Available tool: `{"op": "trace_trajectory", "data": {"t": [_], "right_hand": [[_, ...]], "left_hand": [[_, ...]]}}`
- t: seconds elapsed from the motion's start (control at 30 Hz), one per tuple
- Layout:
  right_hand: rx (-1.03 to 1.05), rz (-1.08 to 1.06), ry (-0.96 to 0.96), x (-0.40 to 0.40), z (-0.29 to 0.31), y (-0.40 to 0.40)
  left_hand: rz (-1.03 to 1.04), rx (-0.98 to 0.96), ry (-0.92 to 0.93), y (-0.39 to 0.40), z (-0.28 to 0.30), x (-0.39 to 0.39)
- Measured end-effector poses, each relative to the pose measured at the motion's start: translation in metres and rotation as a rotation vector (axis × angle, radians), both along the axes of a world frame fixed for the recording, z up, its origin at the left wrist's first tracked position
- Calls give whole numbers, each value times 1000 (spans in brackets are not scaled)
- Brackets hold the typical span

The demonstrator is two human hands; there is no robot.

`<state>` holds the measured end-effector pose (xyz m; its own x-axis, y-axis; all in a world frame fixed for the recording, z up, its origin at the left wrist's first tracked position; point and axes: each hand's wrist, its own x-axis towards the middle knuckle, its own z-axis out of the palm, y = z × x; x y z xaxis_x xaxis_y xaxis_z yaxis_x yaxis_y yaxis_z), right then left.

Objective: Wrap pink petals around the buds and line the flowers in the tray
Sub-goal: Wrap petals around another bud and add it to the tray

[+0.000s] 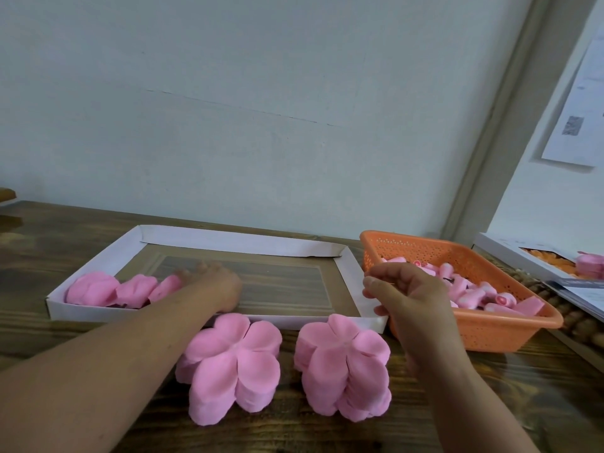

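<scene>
A white cardboard tray [228, 238] lies on the wooden table. Two wrapped pink flowers [94, 287] [135, 289] stand in a line at its left end. My left hand [215, 284] reaches into the tray and holds a third pink flower [165, 286] beside them; the fingers are blurred. Two stacks of pink petals [233, 362] [343, 364] sit in front of the tray. An orange basket [474, 335] of pink buds [470, 294] stands to the right. My right hand [411, 299] hovers at the basket's left rim, its fingers loosely curled with nothing seen in them.
The wall rises just behind the tray. At the far right lie a white box [510, 256] with orange pieces, more pink petals [590, 264], papers and a beaded mat [578, 322]. Bare wooden table [490, 403] shows in front of the basket.
</scene>
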<state>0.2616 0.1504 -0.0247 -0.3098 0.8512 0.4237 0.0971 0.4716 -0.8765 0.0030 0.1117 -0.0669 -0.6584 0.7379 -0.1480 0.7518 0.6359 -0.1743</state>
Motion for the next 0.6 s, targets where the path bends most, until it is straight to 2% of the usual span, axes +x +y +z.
{"op": "trace_trajectory", "data": {"t": [0.13, 0.2, 0.3, 0.4, 0.5, 0.6], "right_hand": [[12, 41, -17, -6, 3, -5], [29, 117, -84, -13, 5, -9], [135, 268, -365, -28, 8, -16], [287, 331, -674, -50, 5, -24], [359, 332, -859, -73, 2, -27], [449, 328, -1032, -90, -4, -27]], "left_hand": [[-20, 0, -33, 3, -2, -3], [-38, 20, -58, 2, -3, -7], [-24, 57, -93, 0, -1, -9], [19, 120, -148, 0, 0, -6], [40, 189, -156, -4, 3, -3], [6, 166, -150, -7, 4, -2]]}}
